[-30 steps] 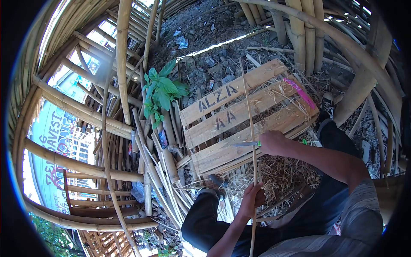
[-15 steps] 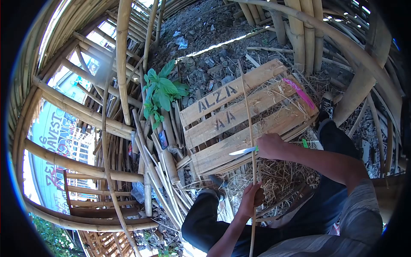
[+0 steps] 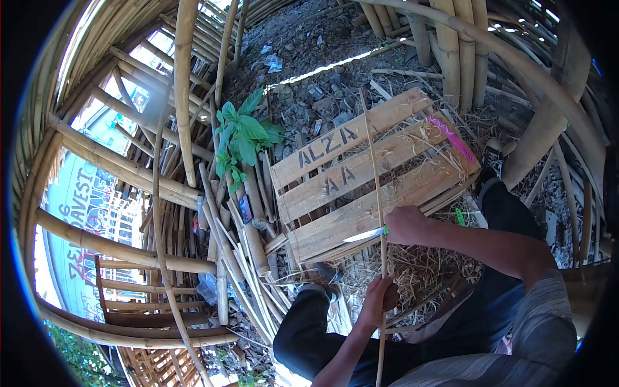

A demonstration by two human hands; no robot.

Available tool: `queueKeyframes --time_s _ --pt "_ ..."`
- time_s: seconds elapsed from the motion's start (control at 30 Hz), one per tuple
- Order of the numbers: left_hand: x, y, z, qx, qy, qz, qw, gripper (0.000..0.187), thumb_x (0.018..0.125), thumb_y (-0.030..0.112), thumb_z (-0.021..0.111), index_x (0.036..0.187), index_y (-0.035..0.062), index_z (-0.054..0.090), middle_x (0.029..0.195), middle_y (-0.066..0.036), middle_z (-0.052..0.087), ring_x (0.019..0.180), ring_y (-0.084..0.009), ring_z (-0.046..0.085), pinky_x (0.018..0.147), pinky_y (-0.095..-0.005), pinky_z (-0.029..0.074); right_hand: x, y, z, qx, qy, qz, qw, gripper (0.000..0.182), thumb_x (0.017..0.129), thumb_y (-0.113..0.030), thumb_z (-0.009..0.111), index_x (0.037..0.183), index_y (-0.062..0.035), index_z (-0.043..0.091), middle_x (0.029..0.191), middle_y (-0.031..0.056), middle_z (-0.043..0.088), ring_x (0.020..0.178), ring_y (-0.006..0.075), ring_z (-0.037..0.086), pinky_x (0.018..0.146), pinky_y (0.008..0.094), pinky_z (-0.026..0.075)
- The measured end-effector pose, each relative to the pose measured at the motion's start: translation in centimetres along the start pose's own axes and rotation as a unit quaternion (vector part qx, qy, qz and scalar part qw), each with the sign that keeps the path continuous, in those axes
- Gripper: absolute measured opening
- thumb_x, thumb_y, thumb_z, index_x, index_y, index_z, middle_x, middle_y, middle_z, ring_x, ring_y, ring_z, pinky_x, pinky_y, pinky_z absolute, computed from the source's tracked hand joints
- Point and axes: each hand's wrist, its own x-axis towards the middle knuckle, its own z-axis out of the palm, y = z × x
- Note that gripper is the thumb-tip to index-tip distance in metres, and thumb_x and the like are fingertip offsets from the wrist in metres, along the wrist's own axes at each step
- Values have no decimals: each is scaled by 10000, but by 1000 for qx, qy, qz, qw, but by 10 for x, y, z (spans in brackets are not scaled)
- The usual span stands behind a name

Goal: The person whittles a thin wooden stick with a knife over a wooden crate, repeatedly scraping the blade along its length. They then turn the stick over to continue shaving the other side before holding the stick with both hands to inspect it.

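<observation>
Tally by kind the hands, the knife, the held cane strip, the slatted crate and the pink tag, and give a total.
Hands, left hand and right hand: 2
Knife: 1
Held cane strip: 1
Slatted crate: 1
Pink tag: 1
Total: 6

Strip [image 3: 377, 184] end beyond bottom edge

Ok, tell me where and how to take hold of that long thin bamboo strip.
Best gripped low, I'd say, where the left hand closes round the bamboo strip. Come from the person's side and wrap the fingers across it: it is slender and extends away over the wooden crate. Avoid the stretch beside the right hand, where the knife crosses it.
</observation>
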Motion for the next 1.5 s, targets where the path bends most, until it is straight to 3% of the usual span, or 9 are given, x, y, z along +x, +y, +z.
queueKeyframes --time_s 0.63,0.73,0.93,1.03,1.1,1.17,1.27,1.33,1.5 --pt "-1 0 1 -3 -3 -6 1000 291 931 220 408 659 154 328 489 80 235 374 -26 206 333 -209 136 -2 2 6 35 3 -2 999 245 675 -227 623 755 4 627 717 192 626 707 338 634 637 419 516" --pt "0 0 1 -5 -4 -7 1000 297 932 223 407 654 155 324 488 81 233 374 -25 204 333 -209 135 0 2 3 18 -2 -1 1000 220 695 -204 574 763 -5 637 720 188 633 702 324 643 620 400 519" --pt "-2 2 2 -2 -3 -4 1000 303 933 227 406 651 157 322 485 83 231 374 -24 203 332 -210 131 3 2 1 -2 49 24 998 195 680 -197 582 723 -14 634 706 178 638 672 304 649 595 393 523" --pt "-1 2 0 -2 3 -7 1000 302 934 227 405 653 158 321 483 82 232 373 -25 204 329 -209 133 -10 -10 0 7 22 -10 1000 204 673 -196 584 730 -8 636 696 181 635 671 313 646 598 392 521" --pt "-1 1 -1 -2 9 -10 1000 301 934 226 405 654 159 320 482 82 232 372 -26 204 328 -208 134 -18 -20 -3 19 -48 -39 998 215 676 -198 581 746 -4 639 691 188 630 675 324 642 603 394 519" --pt "-2 1 -1 0 15 -2 1000 295 934 225 406 659 160 320 484 82 230 371 -26 203 327 -207 138 -16 -16 8 24 -37 -43 998 220 681 -201 574 740 0 641 697 190 630 684 330 639 610 395 517" --pt "0 2 -3 -13 11 -5 1000 284 932 222 408 668 159 322 486 83 227 371 -26 202 327 -206 139 -6 -5 5 13 0 -32 999 219 688 -200 569 727 4 639 709 188 633 691 324 641 617 397 518" --pt "-1 3 -2 -11 10 -5 1000 282 931 222 407 670 158 322 487 83 226 372 -25 201 327 -206 140 6 10 6 3 51 44 998 218 698 -198 564 725 5 637 715 189 633 694 320 642 615 400 518" --pt "-6 7 0 -11 4 4 1000 279 930 219 405 671 157 319 490 84 229 376 -23 204 328 -204 140 8 23 -5 43 42 82 995 242 706 -212 564 746 17 630 717 203 629 689 314 643 612 403 518"
